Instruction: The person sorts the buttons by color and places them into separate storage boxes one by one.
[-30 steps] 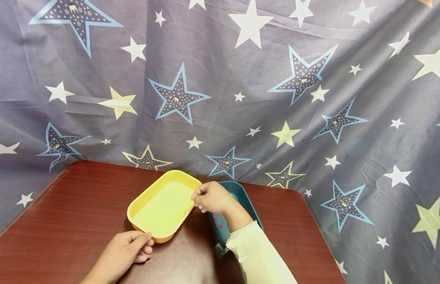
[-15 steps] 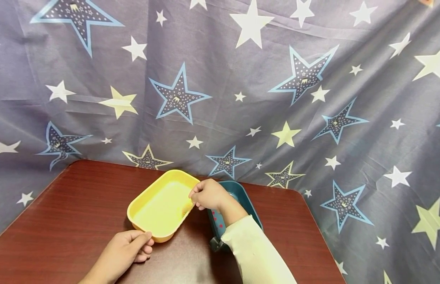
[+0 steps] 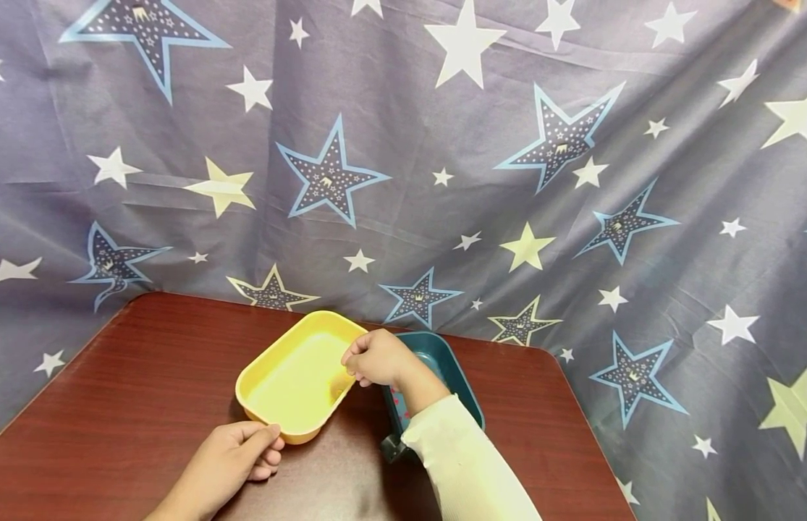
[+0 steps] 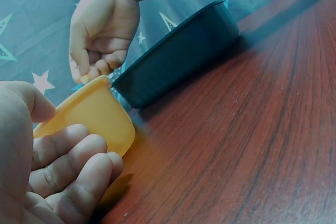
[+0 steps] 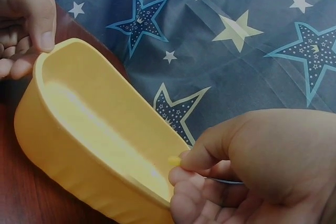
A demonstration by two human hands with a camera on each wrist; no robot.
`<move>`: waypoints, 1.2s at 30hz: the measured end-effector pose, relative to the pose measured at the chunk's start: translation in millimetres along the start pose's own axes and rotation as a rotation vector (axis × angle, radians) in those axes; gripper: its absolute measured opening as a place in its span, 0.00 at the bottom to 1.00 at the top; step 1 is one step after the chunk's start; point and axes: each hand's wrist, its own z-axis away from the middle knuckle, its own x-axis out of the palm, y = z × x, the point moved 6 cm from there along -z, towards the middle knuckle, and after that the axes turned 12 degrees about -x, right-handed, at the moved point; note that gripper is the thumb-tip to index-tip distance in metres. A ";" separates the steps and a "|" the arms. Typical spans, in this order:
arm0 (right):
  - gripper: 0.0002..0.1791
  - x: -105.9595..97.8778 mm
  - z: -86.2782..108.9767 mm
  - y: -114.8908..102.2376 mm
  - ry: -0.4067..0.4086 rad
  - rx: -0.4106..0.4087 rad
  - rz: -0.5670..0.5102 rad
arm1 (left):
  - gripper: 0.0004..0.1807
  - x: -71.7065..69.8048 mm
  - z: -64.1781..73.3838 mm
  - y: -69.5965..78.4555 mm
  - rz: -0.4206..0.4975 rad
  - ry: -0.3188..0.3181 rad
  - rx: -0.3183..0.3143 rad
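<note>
A yellow plastic tub (image 3: 292, 383) stands on the table, its near left corner rim pinched by my left hand (image 3: 237, 456). At its right rim, my right hand (image 3: 377, 358) pinches a small yellow piece (image 5: 175, 160) between thumb and forefinger; what kind of piece it is I cannot tell. A few tiny yellow bits (image 3: 341, 393) lie inside the tub near its right wall. To the right stands a dark teal tub (image 3: 465, 383), partly hidden under my right forearm. Small red pieces (image 3: 395, 399) show at its left side.
The tubs share a reddish-brown wooden table (image 3: 182, 347). Behind and to the right hangs a grey curtain (image 3: 403, 181) printed with stars. A black wrist-worn device (image 3: 393, 449) sticks out beside my light sleeve (image 3: 468, 463).
My right hand has shifted slightly left, closer over the yellow tub's right rim. The left hand keeps its hold on the rim, and both tubs stay in place.
</note>
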 end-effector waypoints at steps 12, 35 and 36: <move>0.05 -0.9 3.3 -0.4 0.008 -0.002 0.001 | 0.26 0.2 -0.7 -0.1 -0.011 -0.001 -0.002; 0.06 -12.9 41.8 -13.9 0.025 -0.116 0.130 | 0.25 4.4 4.8 1.3 -0.042 -0.034 0.025; 0.05 -13.7 45.6 -14.7 0.030 -0.130 0.152 | 0.24 5.0 5.1 0.9 -0.049 -0.036 0.026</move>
